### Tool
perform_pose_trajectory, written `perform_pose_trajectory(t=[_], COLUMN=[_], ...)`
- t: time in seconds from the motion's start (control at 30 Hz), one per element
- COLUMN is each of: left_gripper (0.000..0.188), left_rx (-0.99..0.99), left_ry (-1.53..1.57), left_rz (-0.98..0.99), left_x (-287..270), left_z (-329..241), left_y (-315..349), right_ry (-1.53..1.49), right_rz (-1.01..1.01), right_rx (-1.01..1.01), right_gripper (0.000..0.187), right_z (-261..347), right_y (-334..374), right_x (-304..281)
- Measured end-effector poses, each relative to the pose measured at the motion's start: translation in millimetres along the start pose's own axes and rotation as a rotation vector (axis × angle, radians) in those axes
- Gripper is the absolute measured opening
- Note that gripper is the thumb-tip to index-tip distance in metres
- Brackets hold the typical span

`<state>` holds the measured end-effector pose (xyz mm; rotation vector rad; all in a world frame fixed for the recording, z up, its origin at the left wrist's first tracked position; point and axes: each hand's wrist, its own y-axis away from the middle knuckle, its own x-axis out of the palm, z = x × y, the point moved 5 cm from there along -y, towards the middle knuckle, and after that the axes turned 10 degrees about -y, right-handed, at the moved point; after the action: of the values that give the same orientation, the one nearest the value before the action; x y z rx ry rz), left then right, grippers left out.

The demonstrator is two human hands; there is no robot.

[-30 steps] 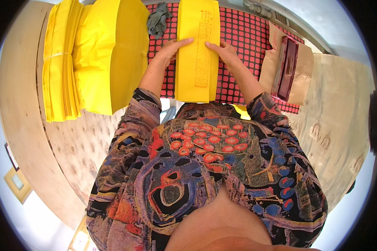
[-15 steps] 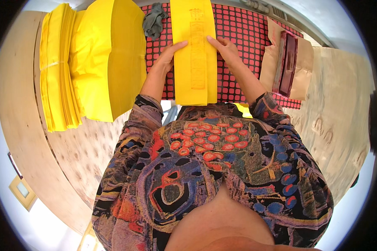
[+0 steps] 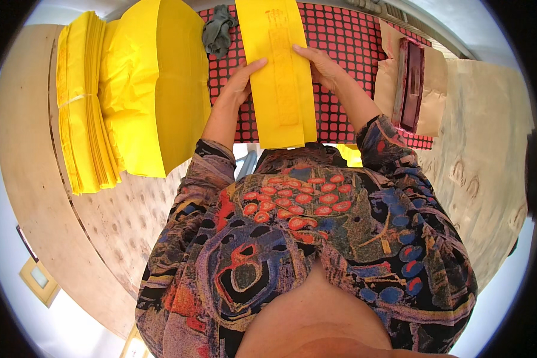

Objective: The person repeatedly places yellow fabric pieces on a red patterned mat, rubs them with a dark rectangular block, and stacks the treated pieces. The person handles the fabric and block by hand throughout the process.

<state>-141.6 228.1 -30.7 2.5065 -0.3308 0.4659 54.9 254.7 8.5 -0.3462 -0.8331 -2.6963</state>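
A long folded sheet of yellow paper (image 3: 283, 89) with a faint red printed panel down its middle lies upright in front of me, its near end by the table's front edge. My left hand (image 3: 240, 83) grips its left edge, thumb on top and fingers mostly hidden behind. On the opposite edge, my right hand (image 3: 323, 67) holds it the same way, the thumb lying on the paper a little higher up. The sheet leans slightly, its far end toward the left. Under it is a red-and-black checked cloth (image 3: 340, 113).
At the left stand a tied bundle of folded yellow paper (image 3: 80, 113) and a larger stack of yellow sheets (image 3: 137, 89). A crumpled grey rag (image 3: 218, 31) lies beside them. To the right, a long dark-red-stained tray (image 3: 410, 86) rests on brown paper (image 3: 434, 89). Pale wooden boards (image 3: 477, 137) flank the cloth.
The yellow sheet has tilted, its far end moving left and its near end right. My right thumb sits slightly higher on its edge. Both hands keep hold.
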Motion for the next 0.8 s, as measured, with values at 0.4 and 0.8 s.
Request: perform_pose_trajectory(t=[0.4, 0.8], left_gripper=[0.047, 0.051], left_rx=[0.862, 0.794], left_ry=[-0.513, -0.751], left_rz=[0.022, -0.057], left_x=[75.4, 72.2], left_z=[-154.2, -134.1], left_y=[75.1, 76.2], right_ry=[0.328, 0.471], right_rz=[0.335, 0.265], right_rx=[-0.768, -0.838], right_gripper=[0.059, 0.048], right_z=[160.4, 127.1], right_y=[101.1, 94.8], right_x=[31.8, 16.9])
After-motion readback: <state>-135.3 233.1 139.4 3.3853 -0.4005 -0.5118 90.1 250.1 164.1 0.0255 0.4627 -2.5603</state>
